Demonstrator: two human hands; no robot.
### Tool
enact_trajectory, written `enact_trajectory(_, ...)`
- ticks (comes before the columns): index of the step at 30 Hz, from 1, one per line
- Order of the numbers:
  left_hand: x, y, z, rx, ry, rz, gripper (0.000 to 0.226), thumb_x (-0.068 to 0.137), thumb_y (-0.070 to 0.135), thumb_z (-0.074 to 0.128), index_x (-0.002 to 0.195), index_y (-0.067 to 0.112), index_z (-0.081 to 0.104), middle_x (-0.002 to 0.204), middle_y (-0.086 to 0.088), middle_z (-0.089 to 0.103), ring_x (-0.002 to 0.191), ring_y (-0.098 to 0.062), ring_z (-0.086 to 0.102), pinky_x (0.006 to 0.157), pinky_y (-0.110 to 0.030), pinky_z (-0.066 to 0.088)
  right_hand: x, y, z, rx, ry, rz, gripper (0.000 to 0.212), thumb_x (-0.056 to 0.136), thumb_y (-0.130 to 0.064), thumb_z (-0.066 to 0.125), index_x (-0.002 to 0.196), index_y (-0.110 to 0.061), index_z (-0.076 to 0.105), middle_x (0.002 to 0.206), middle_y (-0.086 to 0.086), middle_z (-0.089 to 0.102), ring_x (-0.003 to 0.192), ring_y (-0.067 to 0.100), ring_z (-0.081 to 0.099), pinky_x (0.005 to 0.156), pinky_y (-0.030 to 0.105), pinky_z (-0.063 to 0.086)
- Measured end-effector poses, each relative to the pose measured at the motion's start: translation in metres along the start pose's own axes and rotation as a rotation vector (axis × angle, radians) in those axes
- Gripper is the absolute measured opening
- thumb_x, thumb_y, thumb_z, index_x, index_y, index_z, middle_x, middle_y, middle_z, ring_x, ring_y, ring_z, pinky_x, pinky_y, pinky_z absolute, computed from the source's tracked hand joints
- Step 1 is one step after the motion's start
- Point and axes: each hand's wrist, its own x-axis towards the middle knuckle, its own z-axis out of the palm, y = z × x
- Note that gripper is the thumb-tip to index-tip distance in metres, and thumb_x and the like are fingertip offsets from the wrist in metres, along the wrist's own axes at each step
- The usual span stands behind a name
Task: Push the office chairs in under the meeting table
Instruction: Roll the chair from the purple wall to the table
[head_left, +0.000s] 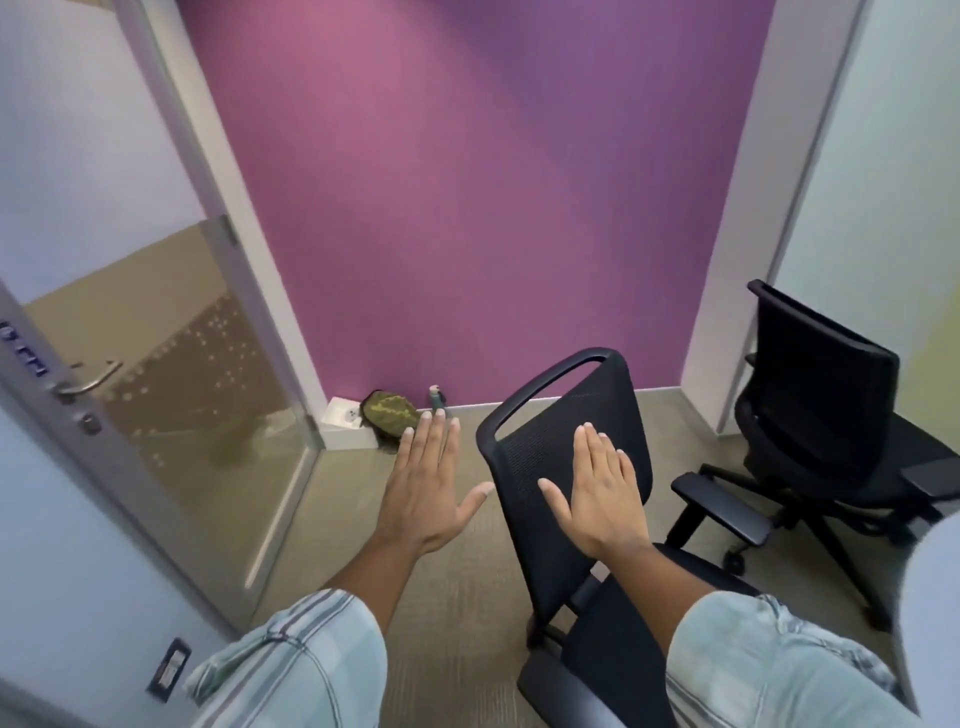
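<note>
My hands are open and flat, gripping nothing. My right hand (597, 499) lies against the nearest office chair's (566, 467) backrest, straight ahead; my left hand (426, 483) hovers just beside its left edge. No tabletop shows.

No text, label or number is legible.

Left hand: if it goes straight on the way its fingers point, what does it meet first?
Probably nothing close: the left hand passes beside the chair, toward the green bag by the wall.
</note>
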Motion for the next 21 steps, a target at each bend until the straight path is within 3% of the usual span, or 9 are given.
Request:
enact_trajectory(6, 0.082, -0.030, 0.021, -0.016, 0.000, 0.216, 0.105, 0.100, 0.084, 0.011, 0.172, 0.010, -0.007, 0.183, -0.015, -0.005, 0.169, -0.030, -0.013, 0.139, -0.054, 0.002, 0.033, -0.006, 0.017, -0.004, 0.055, 0.247, 0.092, 0.107, -0.074, 0.021, 0.171, -0.010, 0.001, 0.181, 0.014, 0.011, 0.167, 0.032, 0.009, 0.136, 0.053, 0.016)
enact_trajectory(11, 0.150, -0.068, 0.031, -0.108, 0.043, 0.294, 0.104, 0.100, 0.086, 0.009, 0.172, 0.014, -0.010, 0.182, -0.011, -0.012, 0.168, -0.026, -0.018, 0.137, -0.046, -0.009, 0.061, -0.029, 0.024, 0.007, 0.137, 0.387, 0.094, 0.109, -0.071, 0.030, 0.172, -0.009, 0.001, 0.181, 0.014, 0.009, 0.168, 0.031, 0.007, 0.136, 0.052, 0.014)
enact_trajectory(21, 0.259, -0.066, 0.048, -0.112, 0.024, 0.568, 0.100, 0.106, 0.080, 0.016, 0.174, 0.010, -0.003, 0.183, -0.015, -0.005, 0.170, -0.029, -0.012, 0.139, -0.053, 0.000, 0.092, -0.040, 0.031, -0.019, 0.188, 0.649, 0.097, 0.106, -0.071, 0.025, 0.170, -0.002, 0.004, 0.179, 0.020, 0.013, 0.166, 0.034, 0.012, 0.135, 0.055, 0.015)
